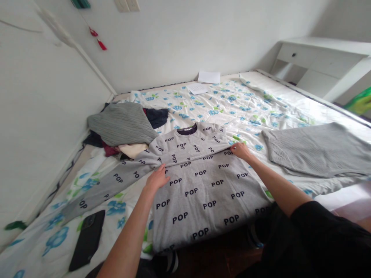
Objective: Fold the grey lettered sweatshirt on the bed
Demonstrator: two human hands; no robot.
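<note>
A grey sweater printed with "POP" lies face up on the bed, its dark neck opening towards the wall. One sleeve is laid across the chest; the other sleeve stretches out to the left over the sheet. My left hand rests on the sweater near the left armpit, thumb and fingers apart, at the end of the crossed sleeve. At the sweater's right edge, where that sleeve folds over, my right hand pinches the cloth. The sweater's bottom hem hangs at the bed's near edge.
A pile of clothes with a grey cable-knit garment sits at the left. Another grey knit garment lies at the right. A black phone is at the near left. Papers lie by the wall; a white desk stands beyond.
</note>
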